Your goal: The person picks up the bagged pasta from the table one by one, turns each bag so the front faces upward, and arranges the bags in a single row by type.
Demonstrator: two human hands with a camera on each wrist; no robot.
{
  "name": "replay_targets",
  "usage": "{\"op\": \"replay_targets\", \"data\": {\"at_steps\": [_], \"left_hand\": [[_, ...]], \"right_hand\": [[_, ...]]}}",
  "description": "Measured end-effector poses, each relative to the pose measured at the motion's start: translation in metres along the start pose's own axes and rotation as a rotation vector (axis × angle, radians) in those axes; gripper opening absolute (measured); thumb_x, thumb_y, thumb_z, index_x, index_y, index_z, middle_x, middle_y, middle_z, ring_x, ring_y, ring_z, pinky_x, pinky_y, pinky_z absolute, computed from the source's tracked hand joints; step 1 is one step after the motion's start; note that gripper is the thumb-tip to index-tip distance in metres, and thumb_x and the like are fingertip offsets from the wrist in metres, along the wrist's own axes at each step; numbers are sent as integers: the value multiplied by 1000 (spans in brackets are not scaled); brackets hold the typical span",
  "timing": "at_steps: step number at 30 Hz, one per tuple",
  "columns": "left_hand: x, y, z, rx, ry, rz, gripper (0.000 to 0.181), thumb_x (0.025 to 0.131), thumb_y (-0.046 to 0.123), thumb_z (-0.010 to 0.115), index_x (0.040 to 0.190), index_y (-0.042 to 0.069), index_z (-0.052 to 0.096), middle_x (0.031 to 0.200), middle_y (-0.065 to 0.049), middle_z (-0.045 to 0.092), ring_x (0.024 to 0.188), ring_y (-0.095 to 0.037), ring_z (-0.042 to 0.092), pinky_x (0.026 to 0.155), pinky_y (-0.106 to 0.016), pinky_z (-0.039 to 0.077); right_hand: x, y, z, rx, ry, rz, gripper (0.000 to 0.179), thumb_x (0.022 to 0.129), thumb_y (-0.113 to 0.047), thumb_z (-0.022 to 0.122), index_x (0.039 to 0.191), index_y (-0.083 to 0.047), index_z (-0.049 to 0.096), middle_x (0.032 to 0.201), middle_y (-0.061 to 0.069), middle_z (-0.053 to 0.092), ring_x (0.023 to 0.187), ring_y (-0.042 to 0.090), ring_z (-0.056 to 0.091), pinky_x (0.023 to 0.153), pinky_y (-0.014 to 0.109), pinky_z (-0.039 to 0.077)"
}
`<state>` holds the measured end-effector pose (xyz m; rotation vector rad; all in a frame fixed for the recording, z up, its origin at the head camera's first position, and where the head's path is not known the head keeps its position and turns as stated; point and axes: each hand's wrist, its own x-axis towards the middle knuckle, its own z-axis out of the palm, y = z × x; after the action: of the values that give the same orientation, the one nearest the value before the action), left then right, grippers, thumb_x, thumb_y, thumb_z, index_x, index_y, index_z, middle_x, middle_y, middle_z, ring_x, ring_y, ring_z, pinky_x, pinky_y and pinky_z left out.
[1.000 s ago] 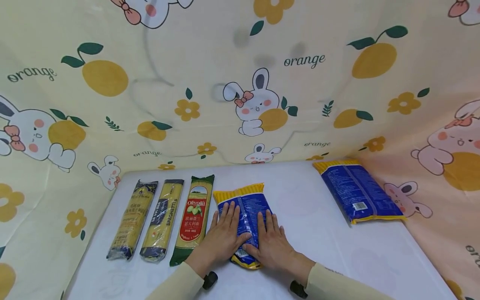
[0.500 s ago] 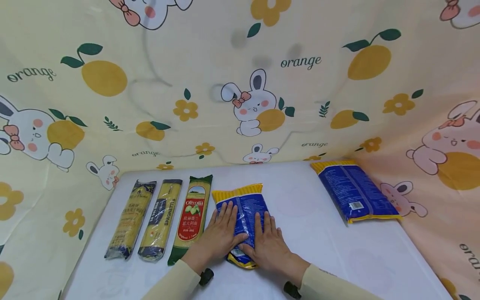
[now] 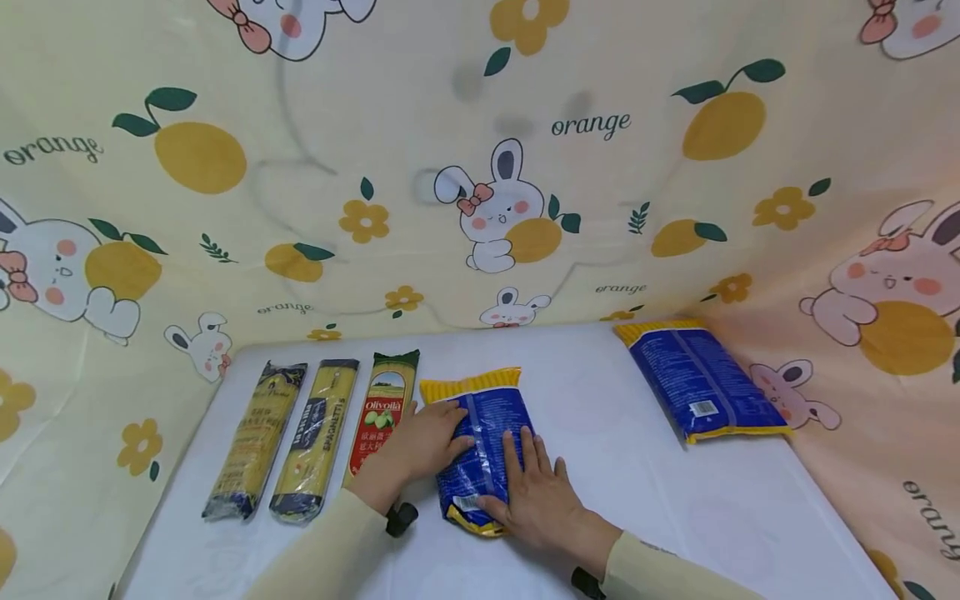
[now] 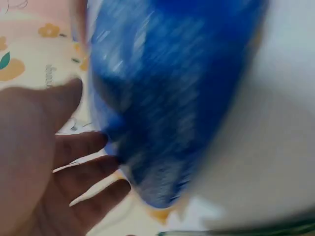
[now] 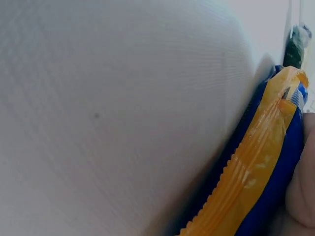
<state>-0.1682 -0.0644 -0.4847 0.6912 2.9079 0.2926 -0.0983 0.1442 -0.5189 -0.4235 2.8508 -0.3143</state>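
One blue packet [image 3: 491, 417] flat on the white table [image 3: 637, 517], near the middle, seam side up. With 12 pointing away from the person, long axis nearly 12 to 6, tipped slightly toward 11 and 5; broad striped yellow end toward 12, narrower yellow-edged end toward 6, barcode close to the latter.

Left hand [image 3: 418, 442] across the packet's 9 o'clock edge, forearm in from 7, fingers aimed between 1 and 2. In the left wrist view, fingers fairly straight and spread, thumb well apart, tips at the blue edge; cannot tell firm contact through the blur. Right hand [image 3: 543, 497] laid flat along the 4 o'clock side, forearm in from 5, fingers straight, slightly parted, aimed toward 11; thumb wide of them, toward 10, over the packet's lower part.

Toward 9, a green-and-red pasta packet [image 3: 375, 435], partly hidden by the left hand; farther that way, a yellow spaghetti packet [image 3: 315, 450] and a dark-ended pasta packet [image 3: 255, 450], both leaning 1 to 7. Between 2 and 3, well apart, a second blue packet [image 3: 705, 379], long axis 11 to 5.
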Motion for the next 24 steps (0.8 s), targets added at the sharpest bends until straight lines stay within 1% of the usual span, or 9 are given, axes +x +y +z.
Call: {"op": "replay_targets", "data": {"at_steps": [1,3,6,9,12,15,18,20,24], "left_hand": [[7,1,-6,28,29,5,57,107,50,57,150,11,58,155,-11,57,147,-34,50,120,-68,32],[22,4,-15,86,101,25,47,108,44,58,143,13,65,146,-10,65,138,-33,56,117,-63,38],[47,8,-22,161,210,73,40,109,39,57,139,15,67,139,-8,68,132,-31,58,113,-56,44],[71,12,-22,207,308,123,35,110,38,57,134,16,68,134,-6,69,127,-29,59,110,-52,47],[93,13,-17,251,359,165,32,110,39,56,130,17,69,130,-5,69,124,-27,59,108,-49,48],[110,12,-9,311,376,206,33,110,40,55,127,17,71,126,-4,70,119,-26,60,106,-48,49],[121,12,-1,354,364,229,37,110,44,55,127,15,71,123,-5,70,116,-27,59,102,-48,50],[126,12,3,367,340,224,40,109,47,54,127,16,71,122,-4,69,115,-26,59,102,-48,49],[132,12,9,406,261,201,45,110,50,49,129,15,70,126,-4,67,119,-26,57,104,-48,48]], "right_hand": [[1,0,1,-4,1,5,104,99,-79,42,168,-5,19,173,29,14,157,52,22,113,77,32],[1,1,2,-2,6,14,104,99,-79,42,169,-6,18,173,29,13,157,52,22,114,77,32],[0,1,4,15,16,15,105,98,-79,43,169,-6,17,173,30,13,158,51,22,114,77,31],[-1,1,5,31,22,5,104,99,-79,43,169,-6,17,172,30,13,158,52,21,114,77,30],[-1,-1,6,23,28,-7,105,98,-80,42,168,-6,19,172,30,14,157,52,22,114,77,31],[-2,-1,7,13,25,-14,105,98,-80,41,168,-5,20,172,30,15,157,52,23,114,76,31],[-3,0,8,16,20,-16,105,98,-81,40,168,-6,19,172,30,15,157,51,23,115,76,31],[-4,1,8,21,20,-17,105,98,-82,39,168,-6,19,173,30,14,158,51,22,115,76,30],[-4,2,7,16,31,-12,105,98,-81,38,169,-6,19,173,29,13,158,50,21,116,76,29]]}}
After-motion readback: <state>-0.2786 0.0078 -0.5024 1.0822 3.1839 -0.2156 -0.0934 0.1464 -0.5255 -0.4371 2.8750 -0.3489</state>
